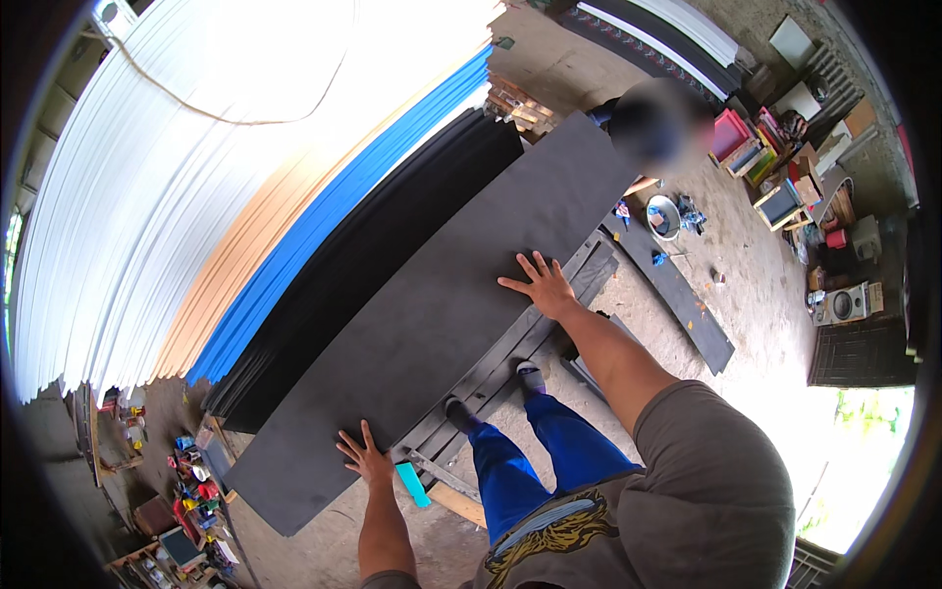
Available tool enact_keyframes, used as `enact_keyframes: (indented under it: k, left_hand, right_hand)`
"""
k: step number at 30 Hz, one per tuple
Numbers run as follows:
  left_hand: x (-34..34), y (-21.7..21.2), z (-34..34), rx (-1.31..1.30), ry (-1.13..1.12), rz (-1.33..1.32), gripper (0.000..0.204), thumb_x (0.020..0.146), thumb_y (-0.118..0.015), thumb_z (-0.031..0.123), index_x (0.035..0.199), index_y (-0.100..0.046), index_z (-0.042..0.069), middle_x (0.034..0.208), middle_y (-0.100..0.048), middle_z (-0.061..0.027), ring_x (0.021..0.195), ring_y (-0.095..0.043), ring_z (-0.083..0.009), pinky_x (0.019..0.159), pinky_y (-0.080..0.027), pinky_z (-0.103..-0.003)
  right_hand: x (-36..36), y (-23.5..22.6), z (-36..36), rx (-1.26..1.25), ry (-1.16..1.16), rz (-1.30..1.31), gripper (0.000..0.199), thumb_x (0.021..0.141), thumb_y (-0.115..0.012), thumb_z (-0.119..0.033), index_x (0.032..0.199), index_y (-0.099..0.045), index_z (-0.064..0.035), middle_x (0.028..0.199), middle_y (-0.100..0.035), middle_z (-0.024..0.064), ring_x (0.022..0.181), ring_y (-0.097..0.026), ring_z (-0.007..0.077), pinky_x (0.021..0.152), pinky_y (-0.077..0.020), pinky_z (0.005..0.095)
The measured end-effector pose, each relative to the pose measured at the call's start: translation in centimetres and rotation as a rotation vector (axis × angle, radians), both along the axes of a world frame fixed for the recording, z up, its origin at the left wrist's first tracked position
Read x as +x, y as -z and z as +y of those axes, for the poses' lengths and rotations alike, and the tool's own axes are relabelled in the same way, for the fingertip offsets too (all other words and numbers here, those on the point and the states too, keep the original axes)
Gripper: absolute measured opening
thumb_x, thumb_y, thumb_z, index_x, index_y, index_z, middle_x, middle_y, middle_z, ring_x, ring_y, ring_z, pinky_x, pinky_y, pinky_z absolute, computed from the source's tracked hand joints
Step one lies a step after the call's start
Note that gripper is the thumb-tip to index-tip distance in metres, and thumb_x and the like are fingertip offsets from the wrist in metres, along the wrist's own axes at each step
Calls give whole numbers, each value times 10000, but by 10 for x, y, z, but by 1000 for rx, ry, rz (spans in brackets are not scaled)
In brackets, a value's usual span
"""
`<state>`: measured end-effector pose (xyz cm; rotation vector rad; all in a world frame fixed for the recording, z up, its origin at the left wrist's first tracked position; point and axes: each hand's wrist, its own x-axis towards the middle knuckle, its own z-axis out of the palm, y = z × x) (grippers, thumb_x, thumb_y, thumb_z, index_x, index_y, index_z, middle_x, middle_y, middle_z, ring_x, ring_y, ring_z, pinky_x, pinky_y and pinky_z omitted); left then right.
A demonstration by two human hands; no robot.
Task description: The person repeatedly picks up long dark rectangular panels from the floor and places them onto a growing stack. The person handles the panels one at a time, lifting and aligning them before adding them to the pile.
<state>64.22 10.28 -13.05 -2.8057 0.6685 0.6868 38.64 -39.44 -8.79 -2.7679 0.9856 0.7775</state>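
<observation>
Two hands flat on a long dark sheet (432, 294). Its far end is partly hidden behind another person (653, 118); what supports it underneath is hard to make out. Left hand (365, 455) spread, pressing the near edge. Right hand (542, 285) spread, fingers splayed, on the sheet's right edge. Stacked white, tan, blue and black sheets (245, 196) lie to its left.

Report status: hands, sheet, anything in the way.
Left hand and right hand flat, open on dark grey sheet. Sheet lies on low frame. Another person at far end.
</observation>
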Motion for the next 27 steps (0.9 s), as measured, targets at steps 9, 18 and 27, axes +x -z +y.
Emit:
enact_keyframes:
  k: [9,18,27]
  left_hand:
    - [-3,5,-9,-40,-21,-12,1188,788,-898,245,1633,-100,492,1735,110,-144,1581,28,-475,1102,-334,-785]
    - [-1,1,-14,-25,-30,9,1174,772,-903,337,1629,-116,491,1738,96,-126,1583,-1,-463,1100,-372,-764]
    - [1,-6,-12,-21,-32,39,1172,770,-906,326,1631,-127,485,1737,89,-128,1582,-10,-466,1104,-376,-758]
  right_hand:
    - [0,-5,-11,44,-12,3,927,1005,-509,-12,1594,-104,-602,1758,18,43,1604,-97,364,1270,-238,590]
    - [-4,0,-12,88,-21,-22,937,1017,-519,-28,1592,-61,-608,1757,20,49,1601,-102,371,1261,-263,589]
    - [-5,-3,-14,77,-48,-3,915,1032,-494,-43,1596,-35,-599,1757,12,49,1603,-91,367,1265,-264,582]
